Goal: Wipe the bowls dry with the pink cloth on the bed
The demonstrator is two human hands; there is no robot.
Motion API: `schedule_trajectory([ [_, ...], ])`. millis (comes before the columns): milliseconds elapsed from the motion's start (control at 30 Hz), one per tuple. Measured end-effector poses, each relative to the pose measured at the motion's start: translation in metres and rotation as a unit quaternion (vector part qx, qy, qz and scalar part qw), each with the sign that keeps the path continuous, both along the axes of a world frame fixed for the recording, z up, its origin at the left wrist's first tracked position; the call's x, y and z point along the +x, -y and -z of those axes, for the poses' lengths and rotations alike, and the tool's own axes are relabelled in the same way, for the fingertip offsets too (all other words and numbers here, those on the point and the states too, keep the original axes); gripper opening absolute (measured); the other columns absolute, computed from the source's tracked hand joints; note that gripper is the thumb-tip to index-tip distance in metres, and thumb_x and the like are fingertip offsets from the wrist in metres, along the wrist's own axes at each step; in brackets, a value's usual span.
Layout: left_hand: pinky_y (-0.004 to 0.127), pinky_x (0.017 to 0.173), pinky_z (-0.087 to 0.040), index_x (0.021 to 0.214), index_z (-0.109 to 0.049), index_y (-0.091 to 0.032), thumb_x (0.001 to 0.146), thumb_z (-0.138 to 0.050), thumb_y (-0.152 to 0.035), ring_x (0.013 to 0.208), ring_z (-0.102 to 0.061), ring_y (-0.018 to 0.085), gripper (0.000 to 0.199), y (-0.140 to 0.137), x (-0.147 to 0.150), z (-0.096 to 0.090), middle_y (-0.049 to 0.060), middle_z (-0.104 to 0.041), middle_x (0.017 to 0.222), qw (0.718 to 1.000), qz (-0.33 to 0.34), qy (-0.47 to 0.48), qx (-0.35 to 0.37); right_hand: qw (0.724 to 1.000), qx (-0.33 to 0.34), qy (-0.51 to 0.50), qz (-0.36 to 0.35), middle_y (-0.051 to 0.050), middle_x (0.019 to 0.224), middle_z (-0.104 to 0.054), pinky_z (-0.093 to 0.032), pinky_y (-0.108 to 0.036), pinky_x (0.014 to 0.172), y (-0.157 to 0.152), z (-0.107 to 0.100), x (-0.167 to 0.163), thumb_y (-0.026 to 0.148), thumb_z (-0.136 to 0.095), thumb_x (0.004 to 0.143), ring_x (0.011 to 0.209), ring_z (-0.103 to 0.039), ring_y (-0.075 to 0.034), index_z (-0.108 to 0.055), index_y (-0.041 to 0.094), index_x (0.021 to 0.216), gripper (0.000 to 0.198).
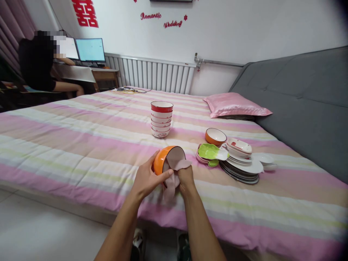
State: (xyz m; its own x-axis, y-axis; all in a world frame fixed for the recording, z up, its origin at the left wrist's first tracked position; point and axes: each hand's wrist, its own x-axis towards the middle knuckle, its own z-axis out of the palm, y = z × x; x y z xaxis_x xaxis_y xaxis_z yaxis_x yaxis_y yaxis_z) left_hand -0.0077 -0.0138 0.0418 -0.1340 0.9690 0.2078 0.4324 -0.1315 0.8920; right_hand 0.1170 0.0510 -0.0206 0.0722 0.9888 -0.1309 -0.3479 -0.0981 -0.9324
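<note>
While left hand (pixel 146 177) is pinching nearer orange bowl (pixel 161 159), right hand (pixel 187 178), fingers partly hidden, is clutching cloth (pixel 171 185); likely wiping, next needing steady hold.

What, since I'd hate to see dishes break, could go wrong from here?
The tilted orange bowl could slip from the left hand, as the right hand holds a cloth at its opening. The tall bowl stack might topple if the soft bedding shifts. The plate pile could slide if bumped.
</note>
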Motion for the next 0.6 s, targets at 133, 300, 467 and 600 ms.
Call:
schedule_trajectory([
  [133,0.040,0.091,-0.045,0.129,-0.052,-0.020,0.066,-0.070,-0.044,0.107,-0.058,0.031,0.069,0.001,-0.003,-0.002,0.010,-0.064,0.117,1.000,0.013,-0.013,-0.003,0.999,0.028,0.014,-0.017,-0.008,0.085,-0.072,-0.051,-0.026,0.059,0.002,-0.003,0.001,0.025,-0.068,0.056,0.073,-0.063,-0.020,-0.069,0.013,0.082,0.029],
  [300,0.034,0.085,-0.046,0.122,-0.058,-0.019,0.072,-0.063,-0.048,0.100,-0.060,0.028,0.058,0.001,-0.007,-0.005,0.008,-0.067,0.111,0.998,0.012,-0.055,-0.018,0.997,0.058,0.036,-0.044,-0.009,0.085,-0.073,-0.050,-0.025,0.058,0.005,-0.007,0.003,0.022,-0.065,0.058,0.072,-0.065,-0.020,-0.069,0.011,0.083,0.028],
  [467,0.032,0.078,-0.047,0.113,-0.064,-0.019,0.075,-0.058,-0.049,0.092,-0.062,0.028,0.049,0.002,-0.011,-0.007,0.007,-0.070,0.099,0.997,0.028,-0.058,-0.044,0.992,0.090,0.050,-0.068,-0.008,0.086,-0.073,-0.051,-0.026,0.060,0.005,-0.005,0.005,0.020,-0.063,0.059,0.073,-0.065,-0.020,-0.069,0.011,0.088,0.030],
  [600,0.031,0.074,-0.047,0.106,-0.066,-0.017,0.078,-0.055,-0.048,0.087,-0.062,0.027,0.043,0.003,-0.013,-0.008,0.007,-0.070,0.095,0.996,0.038,-0.052,-0.062,0.989,0.110,0.060,-0.080,-0.006,0.087,-0.073,-0.050,-0.026,0.063,0.004,-0.003,0.006,0.015,-0.061,0.059,0.074,-0.065,-0.020,-0.070,0.013,0.087,0.030],
])
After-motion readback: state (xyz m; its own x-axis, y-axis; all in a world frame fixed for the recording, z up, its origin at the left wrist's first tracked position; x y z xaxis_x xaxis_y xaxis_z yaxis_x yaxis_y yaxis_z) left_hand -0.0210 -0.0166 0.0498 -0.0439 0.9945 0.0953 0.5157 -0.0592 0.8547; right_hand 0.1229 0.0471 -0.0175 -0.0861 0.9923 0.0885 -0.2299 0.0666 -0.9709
